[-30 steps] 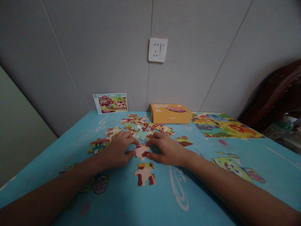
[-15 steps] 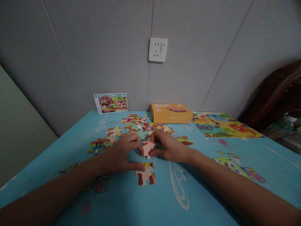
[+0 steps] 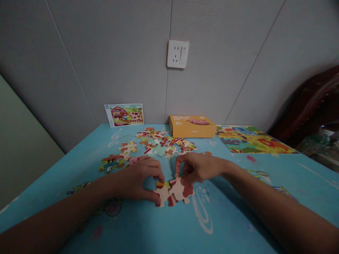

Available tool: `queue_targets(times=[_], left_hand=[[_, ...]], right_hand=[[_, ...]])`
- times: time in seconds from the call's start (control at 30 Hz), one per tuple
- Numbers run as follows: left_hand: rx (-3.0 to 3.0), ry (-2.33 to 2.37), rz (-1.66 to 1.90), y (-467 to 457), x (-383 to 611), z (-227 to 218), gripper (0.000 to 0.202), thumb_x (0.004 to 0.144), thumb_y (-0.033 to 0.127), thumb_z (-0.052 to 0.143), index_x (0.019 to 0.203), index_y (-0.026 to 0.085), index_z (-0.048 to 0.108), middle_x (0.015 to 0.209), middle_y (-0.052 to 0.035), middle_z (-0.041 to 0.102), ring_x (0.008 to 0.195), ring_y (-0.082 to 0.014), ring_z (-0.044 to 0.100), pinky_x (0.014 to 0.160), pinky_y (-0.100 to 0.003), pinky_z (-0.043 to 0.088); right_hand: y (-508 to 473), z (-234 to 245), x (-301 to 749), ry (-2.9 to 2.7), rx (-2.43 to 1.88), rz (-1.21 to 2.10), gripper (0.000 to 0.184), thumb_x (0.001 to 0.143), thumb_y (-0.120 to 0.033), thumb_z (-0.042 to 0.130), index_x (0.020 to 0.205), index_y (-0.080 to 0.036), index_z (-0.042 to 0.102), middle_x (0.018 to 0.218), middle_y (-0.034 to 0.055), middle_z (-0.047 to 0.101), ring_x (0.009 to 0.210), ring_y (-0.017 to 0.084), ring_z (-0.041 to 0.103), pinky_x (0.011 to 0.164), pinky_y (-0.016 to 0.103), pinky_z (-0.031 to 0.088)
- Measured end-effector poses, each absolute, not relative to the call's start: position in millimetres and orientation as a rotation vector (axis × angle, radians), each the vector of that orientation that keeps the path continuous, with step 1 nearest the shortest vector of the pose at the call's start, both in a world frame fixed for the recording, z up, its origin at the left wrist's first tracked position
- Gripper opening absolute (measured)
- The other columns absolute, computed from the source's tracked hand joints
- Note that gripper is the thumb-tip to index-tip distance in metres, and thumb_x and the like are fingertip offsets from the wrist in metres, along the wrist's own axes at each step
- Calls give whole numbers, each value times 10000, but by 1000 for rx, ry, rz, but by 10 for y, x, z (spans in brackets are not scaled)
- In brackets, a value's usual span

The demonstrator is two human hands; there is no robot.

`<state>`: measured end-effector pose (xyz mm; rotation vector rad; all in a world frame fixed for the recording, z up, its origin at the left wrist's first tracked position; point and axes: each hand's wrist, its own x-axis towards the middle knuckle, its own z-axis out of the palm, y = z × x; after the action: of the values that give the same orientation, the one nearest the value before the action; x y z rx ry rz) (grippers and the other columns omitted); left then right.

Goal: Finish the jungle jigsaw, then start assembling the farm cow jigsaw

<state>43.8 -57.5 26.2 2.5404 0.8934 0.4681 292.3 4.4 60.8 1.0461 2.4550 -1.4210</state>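
Note:
A cream puzzle piece with dark red patches and a yellow-green top edge (image 3: 162, 193) lies on the table. My left hand (image 3: 141, 178) grips it at its left side, thumb low and index finger at the upper edge. In my right hand (image 3: 197, 167) is a second cream and red puzzle piece (image 3: 181, 190), pinched from above. This second piece is slightly tilted and overlaps or touches the first one's right edge; whether they interlock I cannot tell. Beyond my left hand sits a joined group of puzzle pieces (image 3: 112, 161).
Loose puzzle pieces (image 3: 161, 143) are heaped farther back. Against the wall lean a farm picture card (image 3: 127, 115) and, beside it, an orange puzzle box (image 3: 194, 131) stands. A colourful animal picture (image 3: 254, 141) lies at right on the blue tablecloth (image 3: 148, 233).
My right hand has brought its puzzle piece nearer and to the right, against the lower piece. My left hand has closed its fingers onto that lower piece.

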Motion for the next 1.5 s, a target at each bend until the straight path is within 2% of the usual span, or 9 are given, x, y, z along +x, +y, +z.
queue_targets(times=[0.13,0.23,0.3,0.43,0.53,0.63,0.77,0.9,1.5], left_hand=[[2540,898,467,-574,429,261,374,732,514,781,925,216,665,929,-11,615,919,-195,563,883,-322,367],[2539,891,458,-572,430,264,364,746,517,768,920,215,664,923,-14,612,922,-195,564,877,-322,379],[2545,888,458,-571,431,261,359,741,511,775,916,215,667,925,-16,609,933,-199,562,877,-321,382],[2558,901,437,-567,427,244,369,725,499,794,913,209,664,933,-18,603,940,-201,558,879,-319,376],[2558,894,441,-566,423,236,367,723,498,796,895,206,657,929,-12,600,944,-198,555,893,-319,364],[2557,880,455,-570,427,240,372,717,498,800,882,201,648,924,-9,595,938,-195,551,891,-313,359],[2555,887,431,-587,439,255,404,724,521,785,909,194,638,934,-24,581,945,-208,541,851,-305,373],[2556,892,434,-597,444,255,416,722,540,777,900,195,629,937,-27,577,949,-213,533,850,-308,375],[2542,888,437,-597,446,248,399,731,527,774,901,200,619,941,-17,591,948,-203,531,871,-312,360]], right_hand=[[-2,659,2909,2341,1106,-1371,281,726,-198,694,969,-163,557,595,-53,650,417,65,502,438,178,362],[35,582,2930,2276,1083,-1454,143,774,-244,639,845,-159,548,531,-47,630,388,81,514,420,192,398],[69,522,2952,2277,1042,-1464,118,789,-251,610,767,-160,538,522,-38,626,378,85,524,417,198,417],[87,490,2959,2333,1007,-1388,228,802,-363,637,739,-163,548,495,-46,594,362,87,501,402,202,391],[44,524,2913,2489,1088,-1314,359,705,-459,755,846,-170,596,521,-72,559,400,78,465,405,193,325],[-17,559,2851,2649,1085,-1158,482,613,-447,839,949,-183,618,596,-69,577,489,78,484,475,196,312],[-64,587,2810,2676,1037,-969,458,610,-466,841,885,-188,603,633,-49,612,540,92,503,530,212,300],[-63,602,2818,2672,1081,-910,462,585,-507,846,805,-194,588,609,-63,581,521,87,477,529,217,292],[-59,540,2794,2761,1030,-859,464,579,-530,847,785,-185,616,658,-43,591,550,93,462,508,226,258]])
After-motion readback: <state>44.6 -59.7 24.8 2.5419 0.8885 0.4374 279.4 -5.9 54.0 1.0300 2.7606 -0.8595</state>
